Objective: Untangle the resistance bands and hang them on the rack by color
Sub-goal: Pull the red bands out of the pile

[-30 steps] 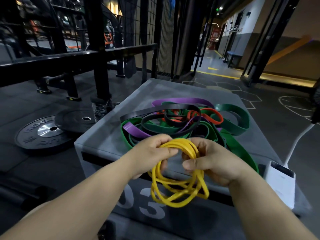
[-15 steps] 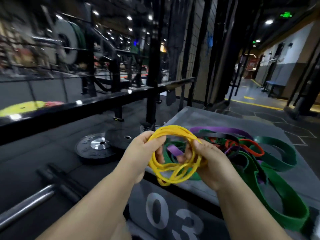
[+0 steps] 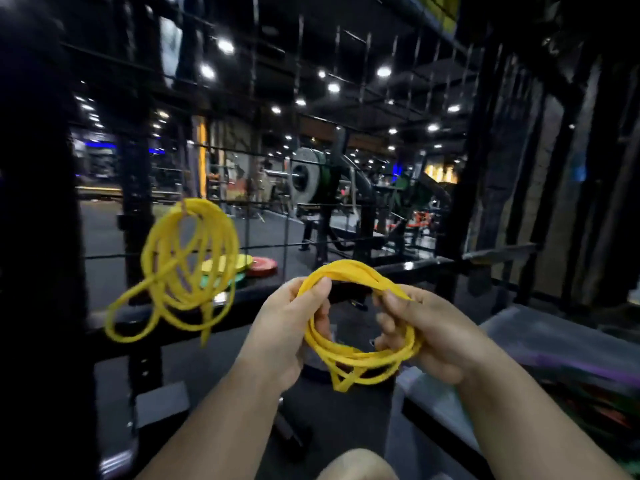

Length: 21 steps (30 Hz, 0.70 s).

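Note:
A coiled bundle of yellow resistance bands [image 3: 360,348] is held up in front of me. My left hand [image 3: 287,327] pinches its top left part, and my right hand [image 3: 426,327] grips its right side with curled fingers. Another bunch of yellow bands [image 3: 183,268] hangs from the wire grid rack [image 3: 287,199] at the left, level with my hands and apart from them. The remaining purple, green and orange bands [image 3: 585,379] lie blurred on the grey box at the right edge.
The grey box [image 3: 540,334] stands at my lower right. A thick black upright [image 3: 38,237] fills the left edge, and a black horizontal bar [image 3: 408,268] runs behind my hands. Coloured weight plates [image 3: 242,268] lie on the floor beyond the grid.
The view has swung up and left from the box toward the rack. My hands carried the yellow bundle along, and the hanging yellow bunch came into sight.

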Each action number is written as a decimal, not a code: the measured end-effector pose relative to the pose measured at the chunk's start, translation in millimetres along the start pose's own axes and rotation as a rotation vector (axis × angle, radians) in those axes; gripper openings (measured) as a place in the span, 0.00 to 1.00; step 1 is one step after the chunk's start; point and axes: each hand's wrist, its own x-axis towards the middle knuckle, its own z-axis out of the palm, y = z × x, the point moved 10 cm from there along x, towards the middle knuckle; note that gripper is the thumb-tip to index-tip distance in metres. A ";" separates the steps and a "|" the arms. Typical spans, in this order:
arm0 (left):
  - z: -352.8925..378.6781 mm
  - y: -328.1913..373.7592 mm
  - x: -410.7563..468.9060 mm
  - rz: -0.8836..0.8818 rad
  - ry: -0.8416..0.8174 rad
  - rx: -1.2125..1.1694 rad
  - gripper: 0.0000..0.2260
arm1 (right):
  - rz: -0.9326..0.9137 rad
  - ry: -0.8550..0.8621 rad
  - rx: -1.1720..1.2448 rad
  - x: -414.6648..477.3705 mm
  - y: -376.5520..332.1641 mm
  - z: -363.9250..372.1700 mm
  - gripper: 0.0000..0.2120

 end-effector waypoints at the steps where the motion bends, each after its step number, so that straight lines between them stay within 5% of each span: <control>1: -8.6 9.2 -3.9 0.018 0.020 -0.013 0.12 | 0.003 -0.021 0.017 7.0 0.8 11.9 0.25; 8: -60.9 71.1 -25.4 0.246 0.203 0.164 0.12 | -0.009 -0.123 0.171 47.9 -15.9 84.0 0.26; 13: -94.2 114.2 -31.5 0.401 0.372 0.250 0.17 | -0.035 -0.058 0.038 80.2 -34.8 122.2 0.13; 21: -153.5 164.7 -28.9 0.451 0.724 0.577 0.19 | -0.146 0.037 -0.274 130.9 -59.5 165.9 0.17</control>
